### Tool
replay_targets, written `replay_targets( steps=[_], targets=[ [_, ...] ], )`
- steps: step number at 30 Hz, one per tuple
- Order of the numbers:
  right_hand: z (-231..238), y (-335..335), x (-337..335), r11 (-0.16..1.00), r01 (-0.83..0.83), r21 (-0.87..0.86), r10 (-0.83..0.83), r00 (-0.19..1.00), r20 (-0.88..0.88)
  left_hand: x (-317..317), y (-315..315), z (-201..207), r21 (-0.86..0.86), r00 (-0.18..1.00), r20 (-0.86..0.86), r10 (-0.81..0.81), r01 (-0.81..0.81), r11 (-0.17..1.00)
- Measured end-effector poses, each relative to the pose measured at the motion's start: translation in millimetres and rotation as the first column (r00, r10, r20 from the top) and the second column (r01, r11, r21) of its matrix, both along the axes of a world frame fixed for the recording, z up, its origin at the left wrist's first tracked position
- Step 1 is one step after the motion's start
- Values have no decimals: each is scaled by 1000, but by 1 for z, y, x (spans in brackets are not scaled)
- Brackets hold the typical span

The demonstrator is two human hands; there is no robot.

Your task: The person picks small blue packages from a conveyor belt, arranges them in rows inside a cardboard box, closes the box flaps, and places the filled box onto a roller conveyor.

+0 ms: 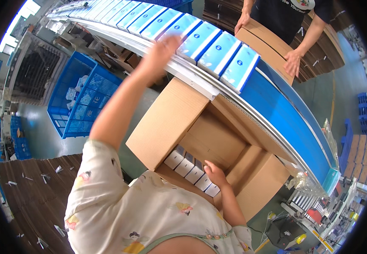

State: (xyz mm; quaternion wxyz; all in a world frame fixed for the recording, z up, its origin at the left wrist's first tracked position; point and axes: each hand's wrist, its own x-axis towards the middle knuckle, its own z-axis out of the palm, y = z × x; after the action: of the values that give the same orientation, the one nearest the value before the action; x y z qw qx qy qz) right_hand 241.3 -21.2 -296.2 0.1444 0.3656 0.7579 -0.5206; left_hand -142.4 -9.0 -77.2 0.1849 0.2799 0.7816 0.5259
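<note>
A long row of light-blue and white packs (pixel 219 51) stands side by side on the blue conveyor belt (pixel 276 101). My left hand (pixel 165 50) is stretched out over the near edge of this row. It is smeared by motion, so its grip cannot be made out. Below the conveyor, an open brown cardboard box (pixel 170 120) has its flaps folded outward. Several white-ended packs (pixel 190 170) lie in a row along the box side nearest me. Inside the box, my right hand (pixel 215 173) is beside these packs, its fingers partly extended and nothing seen in them.
Across the conveyor, a co-worker's hands (pixel 293 61) rest on a flattened carton (pixel 266 44). A blue plastic crate (pixel 82 95) stands at left. Stacked flat cardboard (pixel 35 199) is at lower left. A roller machine (pixel 314 211) stands at lower right.
</note>
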Motion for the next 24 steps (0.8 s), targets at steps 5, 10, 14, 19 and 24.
replay_targets(
  steps=[5,10,14,19,24],
  targets=[
    [109,31,-13,994,82,-67,-95,971,-217,-112,33,-24,-390,565,-813,-142,-347,853],
    [230,124,-51,678,447,584,-153,863,-482,-79,59,-15,-495,866,-397,-305,77,865],
    [205,229,-86,858,409,311,-260,867,-425,-36,95,-25,-538,803,-297,-517,307,785],
    [179,242,-100,710,677,196,-523,692,-498,-18,107,-30,-482,864,-177,-471,341,807],
    [204,229,-82,717,697,25,-496,536,-683,-2,93,-13,-230,886,-293,-359,299,926]
  ],
)
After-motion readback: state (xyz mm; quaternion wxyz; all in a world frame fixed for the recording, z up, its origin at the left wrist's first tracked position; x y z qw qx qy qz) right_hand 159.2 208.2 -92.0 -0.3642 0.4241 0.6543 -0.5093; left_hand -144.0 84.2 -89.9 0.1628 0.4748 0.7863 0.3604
